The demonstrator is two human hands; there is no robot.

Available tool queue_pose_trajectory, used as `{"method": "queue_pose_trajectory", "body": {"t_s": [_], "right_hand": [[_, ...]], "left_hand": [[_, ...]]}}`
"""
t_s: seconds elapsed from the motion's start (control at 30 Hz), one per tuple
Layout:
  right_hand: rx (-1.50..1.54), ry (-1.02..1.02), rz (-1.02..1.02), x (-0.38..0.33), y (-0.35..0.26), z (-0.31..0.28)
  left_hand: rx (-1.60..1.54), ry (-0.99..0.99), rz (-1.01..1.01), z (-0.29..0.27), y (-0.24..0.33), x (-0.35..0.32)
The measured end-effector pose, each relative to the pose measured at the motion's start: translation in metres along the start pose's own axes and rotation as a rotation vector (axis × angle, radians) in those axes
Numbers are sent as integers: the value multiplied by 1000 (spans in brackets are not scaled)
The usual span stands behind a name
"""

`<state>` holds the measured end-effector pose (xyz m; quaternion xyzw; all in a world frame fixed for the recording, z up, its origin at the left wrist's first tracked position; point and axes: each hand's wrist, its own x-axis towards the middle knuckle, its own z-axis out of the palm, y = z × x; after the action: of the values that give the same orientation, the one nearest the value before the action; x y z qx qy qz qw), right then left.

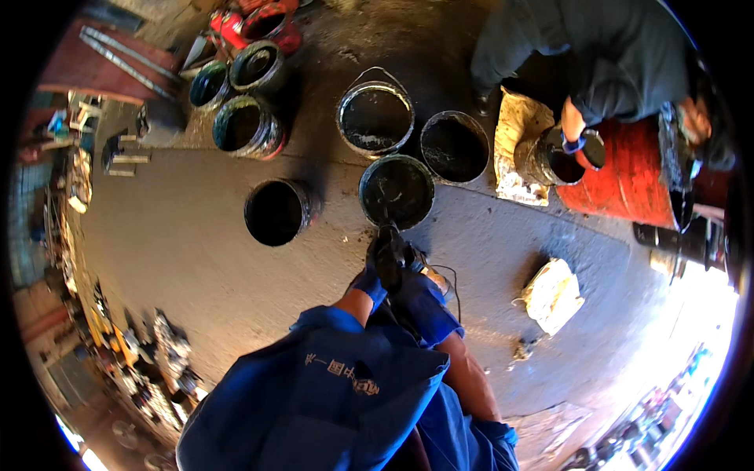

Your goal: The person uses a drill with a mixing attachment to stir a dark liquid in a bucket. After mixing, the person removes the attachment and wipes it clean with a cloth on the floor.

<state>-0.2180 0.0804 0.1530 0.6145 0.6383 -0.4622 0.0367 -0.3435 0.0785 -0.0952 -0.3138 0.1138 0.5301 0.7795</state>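
Both my hands wear blue gloves and close around a dark corded power drill (389, 255) at the middle of the view. My left hand (369, 284) grips its left side, and my right hand (418, 297) holds it from the right and nearer to me. From the drill a thin shaft points down into a round bucket (431, 206) of dark, streaked liquid. The shaft's lower end is hard to make out. Behind that bucket stands a handled bucket (340, 122), and at its right another dark-filled bucket (484, 157).
A lone black bucket (312, 206) stands left. Several grimy buckets (271, 135) are grouped far left. At far right a co-worker (620, 63) bends over a red drum (624, 177), one gloved hand at a container. A crumpled pale sack (553, 294) and the drill's cord (458, 294) lie right.
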Motion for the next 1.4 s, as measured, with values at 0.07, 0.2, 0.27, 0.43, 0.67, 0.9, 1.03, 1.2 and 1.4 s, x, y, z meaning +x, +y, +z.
{"method": "queue_pose_trajectory", "body": {"t_s": [0.07,0.2,0.27,0.43,0.67,0.9,1.03,1.2,1.4], "right_hand": [[14,14,-23,6,-6,3],[99,-33,93,12,-15,2],[107,-41,82,27,-1,25],[106,11,64,26,-3,34],[131,-23,98,27,0,41],[133,-58,91,29,-6,46],[153,-69,148,25,7,51],[131,-105,101,31,-3,48],[149,-143,141,30,9,54]], "left_hand": [[68,-43,65,0,10,-5],[384,19,135,25,8,-20],[624,66,74,40,1,-26],[1051,221,64,37,15,-28],[615,78,-177,-7,55,-21],[495,-66,-333,-21,73,-18],[988,370,-58,15,19,-22],[1150,130,-39,3,60,-22],[866,549,-14,43,-2,-24]]}}
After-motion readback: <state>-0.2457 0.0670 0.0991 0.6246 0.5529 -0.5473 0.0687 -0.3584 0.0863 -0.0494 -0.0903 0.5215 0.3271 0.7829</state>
